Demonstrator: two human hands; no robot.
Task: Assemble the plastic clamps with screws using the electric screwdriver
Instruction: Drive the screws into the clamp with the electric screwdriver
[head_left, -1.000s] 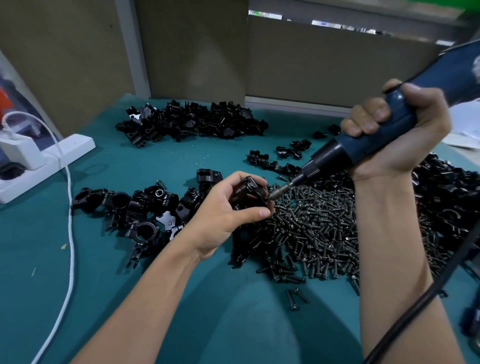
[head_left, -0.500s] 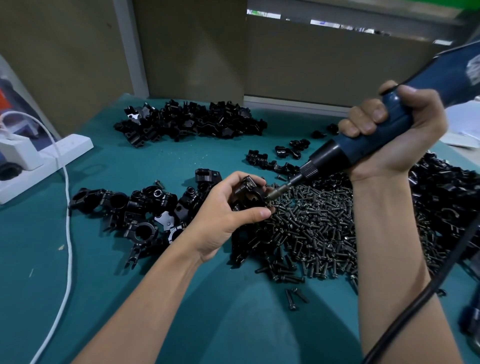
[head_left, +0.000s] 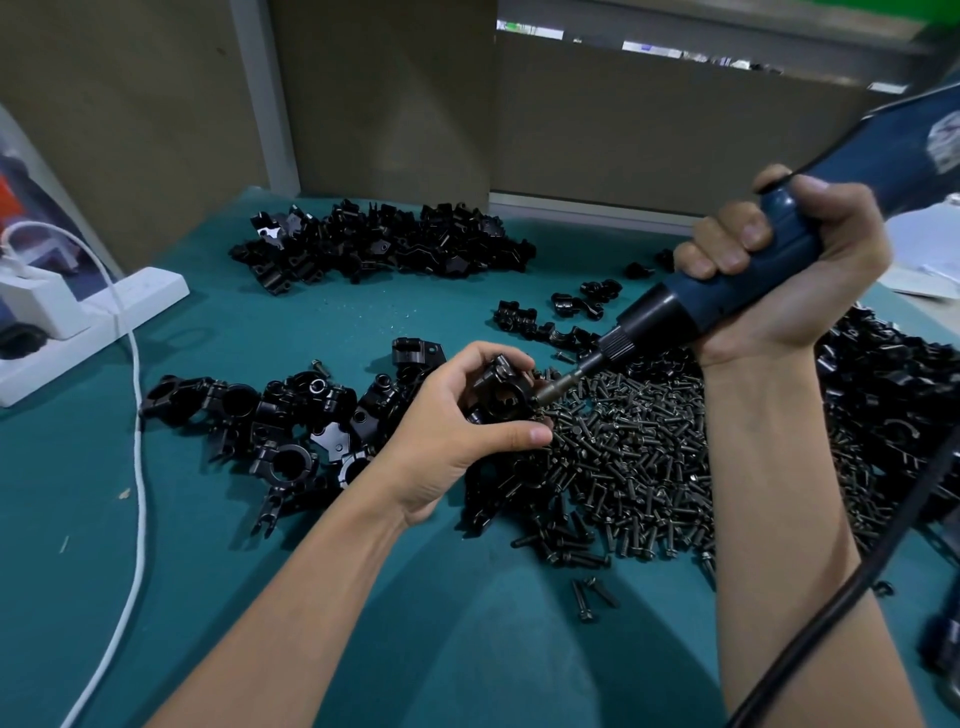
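My left hand (head_left: 457, 421) grips a black plastic clamp (head_left: 503, 391) just above the table, at the left edge of a big heap of dark screws (head_left: 639, 467). A dark blue electric screwdriver (head_left: 727, 296) is held in my right hand (head_left: 779, 270), slanting down to the left. Its bit (head_left: 561, 383) touches the right side of the clamp. The screw at the bit's tip is too small to make out.
Black clamp parts lie in piles: one at the back (head_left: 384, 244), one to the left of my left hand (head_left: 270, 421), one at the right (head_left: 893, 405). A white power strip (head_left: 88, 322) with a white cable (head_left: 137, 467) sits at the left on the green table (head_left: 311, 597). The screwdriver's black cord (head_left: 852, 587) runs beside my right forearm.
The bit has closed in from just right of the clamp and now touches it. Both hands have otherwise stayed in place.
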